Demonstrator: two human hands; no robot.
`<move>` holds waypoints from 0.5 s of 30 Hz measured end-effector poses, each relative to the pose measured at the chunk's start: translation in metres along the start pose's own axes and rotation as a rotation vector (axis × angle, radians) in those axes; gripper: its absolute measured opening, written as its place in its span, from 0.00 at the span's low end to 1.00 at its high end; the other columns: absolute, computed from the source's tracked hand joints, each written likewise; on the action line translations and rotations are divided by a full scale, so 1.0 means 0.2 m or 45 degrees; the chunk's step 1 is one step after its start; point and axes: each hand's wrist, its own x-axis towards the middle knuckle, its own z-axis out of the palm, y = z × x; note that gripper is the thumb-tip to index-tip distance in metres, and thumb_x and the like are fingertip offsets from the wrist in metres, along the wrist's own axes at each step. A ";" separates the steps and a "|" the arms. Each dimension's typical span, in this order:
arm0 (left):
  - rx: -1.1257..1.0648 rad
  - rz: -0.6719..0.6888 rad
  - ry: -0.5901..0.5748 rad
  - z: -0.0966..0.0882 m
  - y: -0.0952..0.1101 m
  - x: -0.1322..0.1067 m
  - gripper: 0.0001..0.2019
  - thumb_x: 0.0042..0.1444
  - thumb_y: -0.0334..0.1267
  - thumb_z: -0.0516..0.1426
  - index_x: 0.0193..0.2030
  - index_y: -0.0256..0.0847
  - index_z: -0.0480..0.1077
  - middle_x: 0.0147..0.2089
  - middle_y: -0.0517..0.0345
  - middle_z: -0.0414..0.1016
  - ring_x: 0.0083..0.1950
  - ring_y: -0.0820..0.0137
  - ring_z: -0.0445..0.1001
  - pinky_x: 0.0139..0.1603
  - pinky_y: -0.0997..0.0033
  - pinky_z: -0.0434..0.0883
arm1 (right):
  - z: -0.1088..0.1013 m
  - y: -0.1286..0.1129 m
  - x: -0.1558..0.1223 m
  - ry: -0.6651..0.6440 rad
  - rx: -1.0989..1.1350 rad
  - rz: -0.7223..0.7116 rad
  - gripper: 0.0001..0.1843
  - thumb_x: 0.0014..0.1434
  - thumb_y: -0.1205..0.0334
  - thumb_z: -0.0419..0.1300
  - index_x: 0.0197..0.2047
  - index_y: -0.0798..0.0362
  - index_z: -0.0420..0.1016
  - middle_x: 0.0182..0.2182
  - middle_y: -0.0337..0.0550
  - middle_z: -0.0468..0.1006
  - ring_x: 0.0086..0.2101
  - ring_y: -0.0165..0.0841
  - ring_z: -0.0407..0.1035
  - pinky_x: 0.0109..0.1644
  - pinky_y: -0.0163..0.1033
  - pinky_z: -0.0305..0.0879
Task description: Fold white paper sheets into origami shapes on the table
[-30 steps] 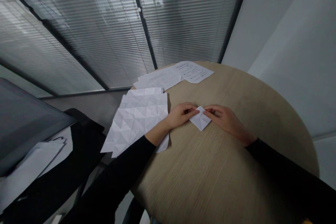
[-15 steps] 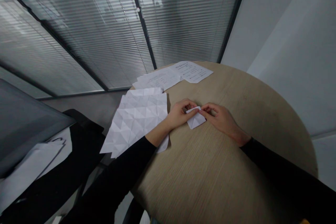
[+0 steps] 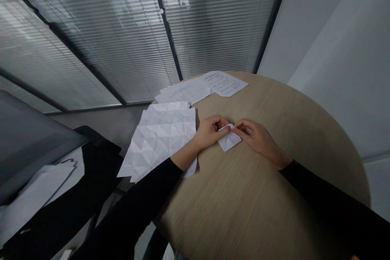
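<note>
A small folded piece of white paper (image 3: pixel 229 141) lies over the wooden tabletop between my two hands, with crease lines running across it. My left hand (image 3: pixel 211 131) pinches its upper left edge between thumb and fingers. At the upper corner, the thumb and fingertips of my right hand (image 3: pixel 253 135) are closed on the same paper. The fingertips of both hands nearly meet there, and they cover the top of the fold. Left of my left hand, large creased white sheets (image 3: pixel 161 134) lie in a stack, partly under my left forearm.
Printed sheets (image 3: pixel 225 83) lie at the far edge of the round wooden table (image 3: pixel 274 203). To the left stands a black chair (image 3: pixel 97 170) with white papers (image 3: pixel 45 183) on it. Glass panels with blinds (image 3: pixel 213 20) rise behind the table.
The small folded paper has turned slightly and its lower corner sits a little further right. Both hands keep their pinch with only small finger movement. The whole view has shifted very slightly.
</note>
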 end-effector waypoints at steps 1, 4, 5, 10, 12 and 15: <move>-0.012 0.006 0.003 0.00 0.00 0.00 0.12 0.69 0.48 0.68 0.43 0.40 0.82 0.38 0.55 0.82 0.39 0.68 0.76 0.41 0.67 0.73 | 0.00 0.00 0.00 0.002 -0.006 -0.002 0.13 0.76 0.45 0.68 0.42 0.43 0.83 0.37 0.43 0.87 0.39 0.43 0.81 0.43 0.47 0.78; -0.050 0.009 0.012 0.00 -0.01 0.00 0.12 0.69 0.48 0.68 0.44 0.40 0.82 0.38 0.54 0.82 0.39 0.68 0.76 0.42 0.67 0.73 | -0.01 0.02 0.00 0.017 -0.019 -0.003 0.15 0.75 0.43 0.69 0.41 0.43 0.83 0.36 0.42 0.87 0.38 0.43 0.81 0.44 0.47 0.79; -0.064 0.006 0.019 0.00 -0.01 0.00 0.12 0.69 0.48 0.68 0.44 0.40 0.83 0.38 0.55 0.82 0.39 0.69 0.76 0.42 0.67 0.73 | -0.01 0.03 0.00 0.027 -0.014 0.002 0.15 0.75 0.43 0.69 0.41 0.43 0.84 0.36 0.42 0.87 0.38 0.43 0.81 0.44 0.47 0.79; -0.141 -0.040 0.115 -0.01 -0.04 0.02 0.13 0.70 0.49 0.69 0.44 0.40 0.83 0.38 0.55 0.82 0.39 0.69 0.76 0.43 0.67 0.74 | -0.03 0.07 0.01 0.114 0.061 0.067 0.16 0.73 0.40 0.70 0.41 0.42 0.84 0.36 0.42 0.87 0.39 0.43 0.81 0.45 0.48 0.80; -0.178 -0.072 0.142 -0.02 -0.05 0.03 0.14 0.71 0.50 0.69 0.44 0.40 0.83 0.39 0.54 0.82 0.39 0.69 0.76 0.44 0.67 0.74 | -0.04 0.08 0.01 0.151 0.082 0.090 0.17 0.72 0.38 0.71 0.41 0.42 0.84 0.37 0.43 0.88 0.40 0.44 0.82 0.46 0.49 0.80; -0.234 -0.098 0.165 -0.03 -0.06 0.04 0.14 0.71 0.51 0.70 0.46 0.41 0.82 0.39 0.55 0.82 0.40 0.69 0.76 0.45 0.66 0.75 | -0.04 0.08 0.02 0.191 0.093 0.095 0.17 0.71 0.38 0.71 0.42 0.42 0.84 0.40 0.44 0.90 0.43 0.45 0.84 0.50 0.51 0.82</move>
